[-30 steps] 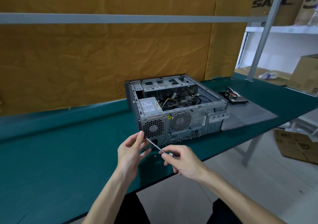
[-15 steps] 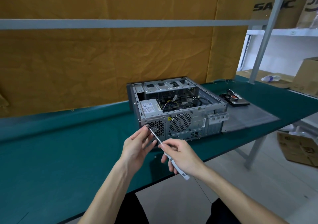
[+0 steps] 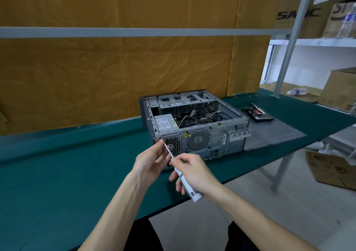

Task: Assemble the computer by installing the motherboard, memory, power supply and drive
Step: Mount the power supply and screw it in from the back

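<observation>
Hands (image 3: 173,166) on screwdriver (image 3: 185,181) — tip hidden

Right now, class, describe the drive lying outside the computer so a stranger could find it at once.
Start at the long green-covered workbench and find the open grey metal computer case on it. Just right of the case, beyond the flat grey side panel, lies a small black flat drive with cables on top, the only loose component on the bench.
</observation>
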